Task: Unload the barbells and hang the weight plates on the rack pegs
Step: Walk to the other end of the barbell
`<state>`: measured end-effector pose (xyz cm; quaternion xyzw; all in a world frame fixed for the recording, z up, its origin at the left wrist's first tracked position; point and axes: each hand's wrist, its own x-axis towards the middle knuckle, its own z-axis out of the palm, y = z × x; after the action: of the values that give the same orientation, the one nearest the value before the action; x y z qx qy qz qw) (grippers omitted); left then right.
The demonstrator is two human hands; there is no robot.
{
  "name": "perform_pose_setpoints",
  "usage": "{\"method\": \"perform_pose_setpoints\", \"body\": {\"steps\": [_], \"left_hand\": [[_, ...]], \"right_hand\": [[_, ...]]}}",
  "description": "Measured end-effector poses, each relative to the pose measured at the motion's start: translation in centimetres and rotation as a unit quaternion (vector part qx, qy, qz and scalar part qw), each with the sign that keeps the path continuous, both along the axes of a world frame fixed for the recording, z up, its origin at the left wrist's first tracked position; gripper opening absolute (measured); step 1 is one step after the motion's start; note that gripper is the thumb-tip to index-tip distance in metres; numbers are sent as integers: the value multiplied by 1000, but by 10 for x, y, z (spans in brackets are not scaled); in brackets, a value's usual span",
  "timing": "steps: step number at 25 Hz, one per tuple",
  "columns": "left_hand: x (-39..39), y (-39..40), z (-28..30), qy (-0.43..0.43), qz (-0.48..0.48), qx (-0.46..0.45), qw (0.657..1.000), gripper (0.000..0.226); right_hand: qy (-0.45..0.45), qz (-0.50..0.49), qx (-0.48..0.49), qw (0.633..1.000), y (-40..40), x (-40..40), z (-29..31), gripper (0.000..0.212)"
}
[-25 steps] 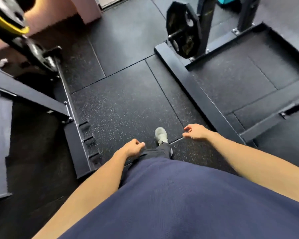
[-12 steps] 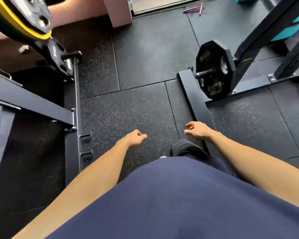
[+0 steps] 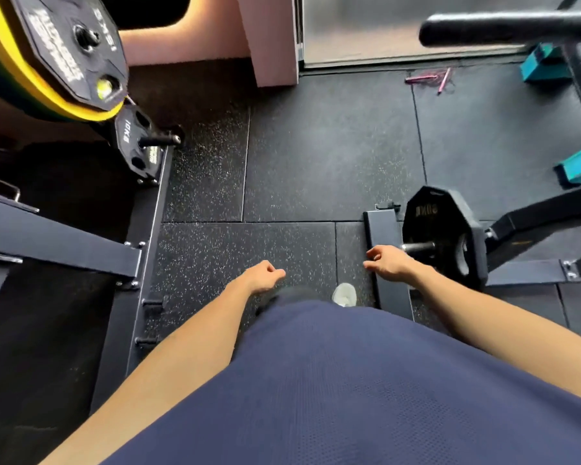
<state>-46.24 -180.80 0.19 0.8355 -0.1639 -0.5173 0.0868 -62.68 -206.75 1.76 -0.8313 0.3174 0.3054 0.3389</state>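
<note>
Both hands empty, fingers loosely curled: left hand point(image 3: 261, 276) over the speckled floor mat point(image 3: 235, 250), right hand point(image 3: 388, 263) just beside the peg point(image 3: 418, 246) carrying a black plate point(image 3: 440, 229) at lower right. Upper left, yellow-rimmed plates point(image 3: 47, 58) and a small 10 kg plate point(image 3: 135, 142) hang on the other rack.

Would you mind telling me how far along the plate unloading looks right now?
Done: one black plate hangs on the right rack's peg. In hand: nothing; left hand and right hand are both empty. Left: the yellow plate and black 15 kg plate upper left look still loaded.
</note>
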Motion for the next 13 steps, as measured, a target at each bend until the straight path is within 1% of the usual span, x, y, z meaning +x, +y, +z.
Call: {"method": "perform_pose_setpoints", "body": {"steps": [3,7,10,13], "left_hand": [[44,-45,2,-9,37,0,999,36],[106,-90,-7,7,75,10,997,41],[176,-128,-19,8,54,17,998,42],[262,-169,-17,10,44,11,999,39]], "right_hand": [[14,19,-6,1000,-52,53,3,51],[35,36,4,999,-97,124,-8,54],[43,32,0,999,-125,189,-22,53],[50,21,-6,999,-158,267,-22,53]]}}
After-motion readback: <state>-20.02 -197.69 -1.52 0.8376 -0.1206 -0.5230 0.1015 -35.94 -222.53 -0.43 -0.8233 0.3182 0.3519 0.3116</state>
